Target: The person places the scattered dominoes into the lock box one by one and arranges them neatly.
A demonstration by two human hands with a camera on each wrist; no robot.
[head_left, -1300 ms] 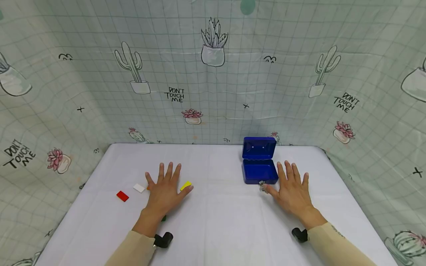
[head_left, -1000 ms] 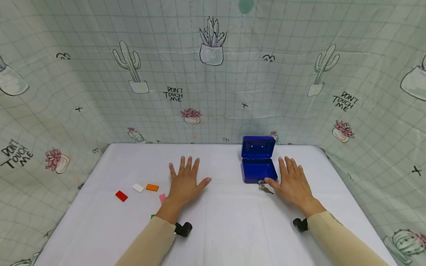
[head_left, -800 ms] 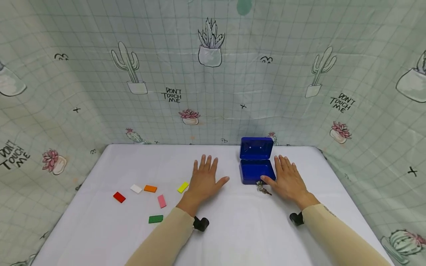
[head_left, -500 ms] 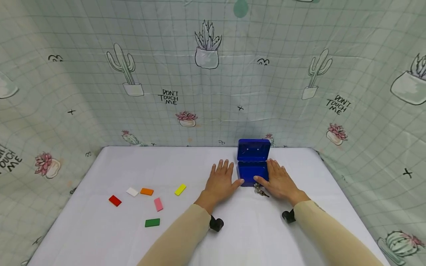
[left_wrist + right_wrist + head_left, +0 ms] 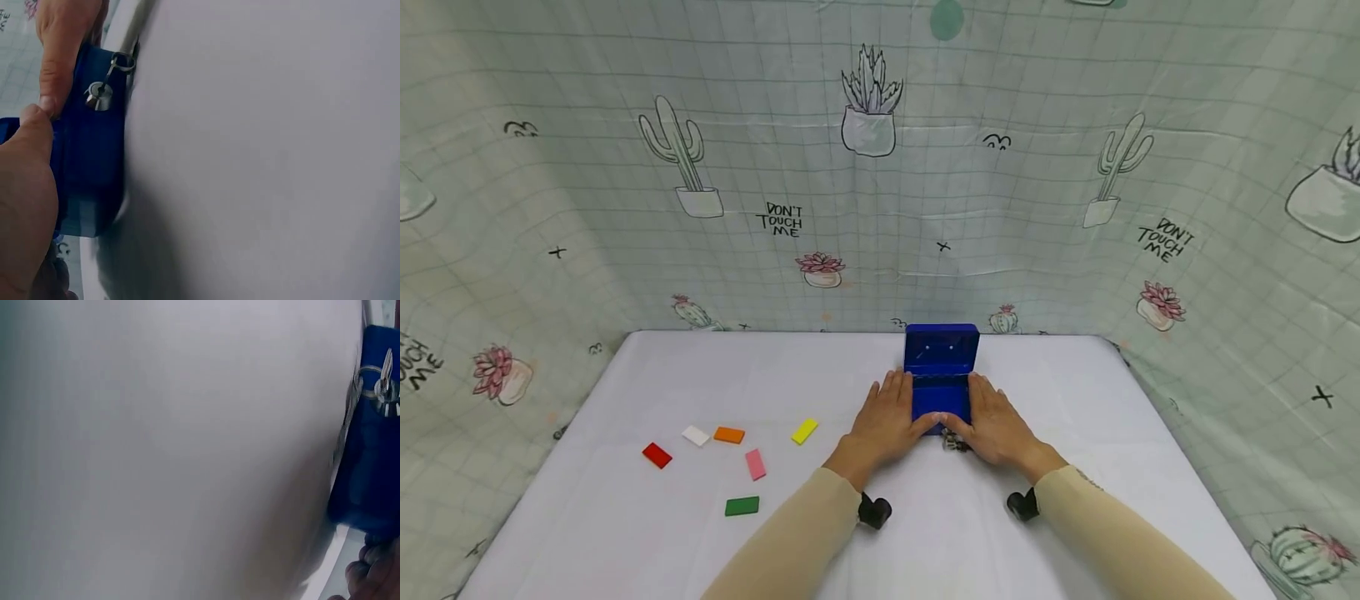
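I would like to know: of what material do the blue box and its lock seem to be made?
Blue box: perhaps painted metal, though plastic is possible; its front looks smooth, with a soft shine. Lock: probably polished metal, as it is silvery with bright highlights.

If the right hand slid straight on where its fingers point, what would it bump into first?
Probably the open lid of the blue box, just ahead of the right hand, though depth is hard to judge.
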